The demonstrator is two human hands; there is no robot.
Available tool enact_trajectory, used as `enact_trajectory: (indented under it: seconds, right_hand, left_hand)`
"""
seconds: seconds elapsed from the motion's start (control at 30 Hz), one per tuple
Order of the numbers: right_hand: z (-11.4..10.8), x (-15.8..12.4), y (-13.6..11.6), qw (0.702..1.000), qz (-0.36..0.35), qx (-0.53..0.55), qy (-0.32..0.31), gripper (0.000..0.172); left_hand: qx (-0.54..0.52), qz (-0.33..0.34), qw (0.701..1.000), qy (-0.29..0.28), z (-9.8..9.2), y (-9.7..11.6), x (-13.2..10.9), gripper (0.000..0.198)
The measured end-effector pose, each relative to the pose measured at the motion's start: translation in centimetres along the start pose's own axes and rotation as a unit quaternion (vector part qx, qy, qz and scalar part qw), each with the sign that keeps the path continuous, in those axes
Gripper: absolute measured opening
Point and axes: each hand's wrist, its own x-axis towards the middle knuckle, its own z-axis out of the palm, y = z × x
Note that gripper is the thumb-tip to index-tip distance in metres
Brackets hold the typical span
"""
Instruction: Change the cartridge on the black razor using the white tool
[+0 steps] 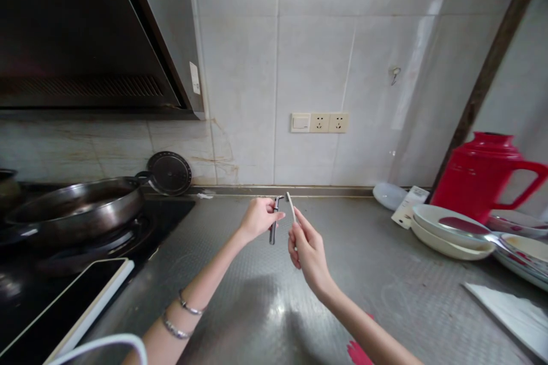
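Observation:
Between thumb and fingers, my left hand [259, 219] pinches a shiny dark metal razor [273, 234], held upright with its small angled head at the top. My right hand [309, 248] is closed around the pale handle of a toothbrush [291, 206]. The toothbrush's bristles face left, close beside the razor's head; whether they touch I cannot tell. Both hands are above the grey metal countertop [240, 308]. Part of the toothbrush handle is hidden in my right fingers.
At left, a steel pan [81, 205] sits on the black stove, with a white-edged tablet-like slab [94, 296] in front. At right stand a red thermos jug [479, 174], stacked plates [454, 239] and a white sheet [514, 316]. Wall sockets [329, 122] are behind.

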Motion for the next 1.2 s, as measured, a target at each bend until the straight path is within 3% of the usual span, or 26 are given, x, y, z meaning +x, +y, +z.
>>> enact_trajectory:
  seconds: [0.67,1.2]
  right_hand:
    - [0.0,-0.5,-0.3,0.999,0.002,-0.011,-0.037,0.057]
    - [-0.1,-0.6,-1.1,1.000,-0.012,0.000,0.004,0.060]
  left_hand:
    - [-0.015,-0.002,1.000,-0.008,-0.5,0.9,-0.3,0.009]
    - [-0.007,0.024,0.999,-0.022,-0.4,0.5,-0.2,0.015]
